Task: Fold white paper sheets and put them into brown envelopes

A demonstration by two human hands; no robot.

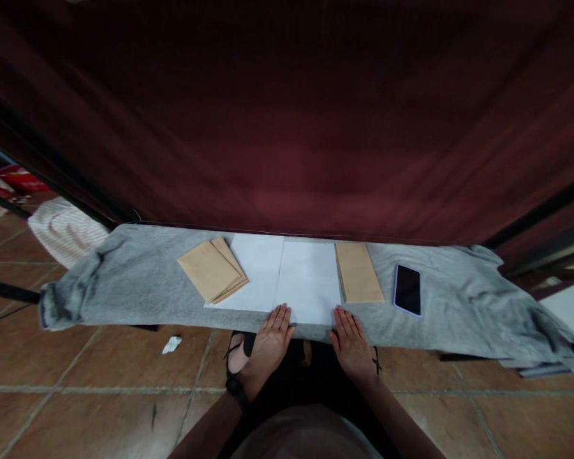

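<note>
My left hand [274,335] lies flat, palm down, its fingertips at the lower left corner of a white sheet of paper [310,280]. At that sheet's lower right corner rests my right hand [351,338], also flat with straight fingers. More white paper [261,261] lies to the left, beside the sheet between my hands. Several brown envelopes [210,269] are fanned out partly over that left paper. To the right, another small pile of brown envelopes [361,274] sits against the sheet's right edge.
A grey cloth [138,280] covers the narrow bench. A phone [407,290] with a dark screen lies right of the envelopes. Behind hangs a dark red curtain [287,159]. A crumpled white scrap [172,345] is on the tiled floor, and a striped cloth [67,229] hangs at the left.
</note>
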